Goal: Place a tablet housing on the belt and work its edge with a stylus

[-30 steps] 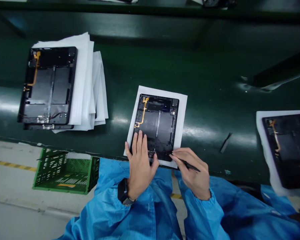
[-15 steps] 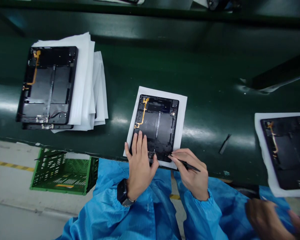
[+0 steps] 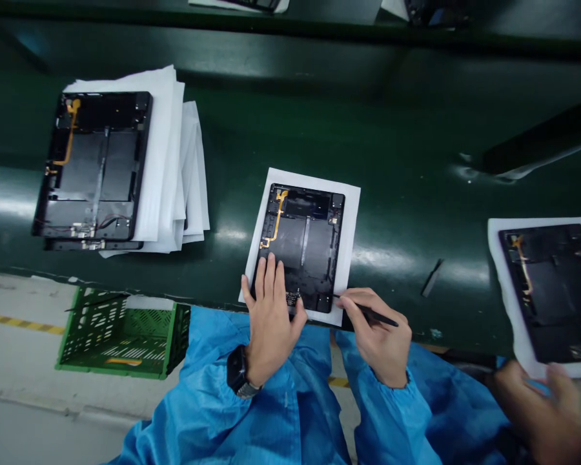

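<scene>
While left hand (image 3: 270, 316) pins tablet (image 3: 303, 242), right hand (image 3: 380, 336) alongside.

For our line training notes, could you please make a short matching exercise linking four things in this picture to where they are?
Things:
1. left hand
2. right hand
3. green crate
4. stack of white sheets

Places:
A. on the floor, below the belt's edge
B. under the black frame at the left
C. flat on the middle frame's lower left corner
D. holding a thin black tool

Pairs: 1-C, 2-D, 3-A, 4-B
</scene>
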### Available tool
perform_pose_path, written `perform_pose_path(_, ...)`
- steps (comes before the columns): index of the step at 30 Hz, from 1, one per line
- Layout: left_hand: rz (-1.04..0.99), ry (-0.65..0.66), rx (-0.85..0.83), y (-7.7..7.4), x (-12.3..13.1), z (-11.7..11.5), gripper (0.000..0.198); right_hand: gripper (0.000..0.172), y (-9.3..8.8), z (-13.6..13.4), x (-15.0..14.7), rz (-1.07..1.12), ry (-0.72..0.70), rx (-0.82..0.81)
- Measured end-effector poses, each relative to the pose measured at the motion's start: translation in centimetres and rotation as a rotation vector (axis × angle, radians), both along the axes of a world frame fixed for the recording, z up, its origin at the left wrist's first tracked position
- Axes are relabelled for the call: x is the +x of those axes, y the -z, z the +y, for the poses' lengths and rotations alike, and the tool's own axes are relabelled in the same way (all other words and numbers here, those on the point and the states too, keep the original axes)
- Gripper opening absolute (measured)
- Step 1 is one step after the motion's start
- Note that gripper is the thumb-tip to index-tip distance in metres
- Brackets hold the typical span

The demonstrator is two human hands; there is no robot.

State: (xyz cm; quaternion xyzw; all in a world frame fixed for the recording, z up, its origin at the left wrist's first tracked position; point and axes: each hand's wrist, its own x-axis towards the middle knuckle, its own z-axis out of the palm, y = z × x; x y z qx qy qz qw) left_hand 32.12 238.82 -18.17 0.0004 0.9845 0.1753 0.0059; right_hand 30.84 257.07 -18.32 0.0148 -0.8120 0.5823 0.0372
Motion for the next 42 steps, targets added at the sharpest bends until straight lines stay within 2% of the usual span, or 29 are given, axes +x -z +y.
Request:
perform_pose_path(5, 0.022, 0.001, 0.003, 0.19, -0.10, 0.02, 0.067, 0.009, 0.08, -0.08, 0.03, 0.015, 0.009, -0.045)
perform_pose_path(12, 0.024, -0.002, -0.006, 0.09, -0.16, -0.01, 0.068, 0.009, -0.57, -0.68, -0.56, 0.037, -0.053, 0.004)
perform_pose_path(24, -0.003, 0.001, -0.017, 0.05, -0.18, 0.02, 0.068, 0.008, -0.36, -0.42, -0.53, 0.030, -0.052, 0.052)
perform_pose_path(42, 0.015, 0.006, -0.019, 0.05, -0.25, 0.08, 0.067, 0.008, -0.25, -0.11, -0.71, 0.041, -0.066, 0.004)
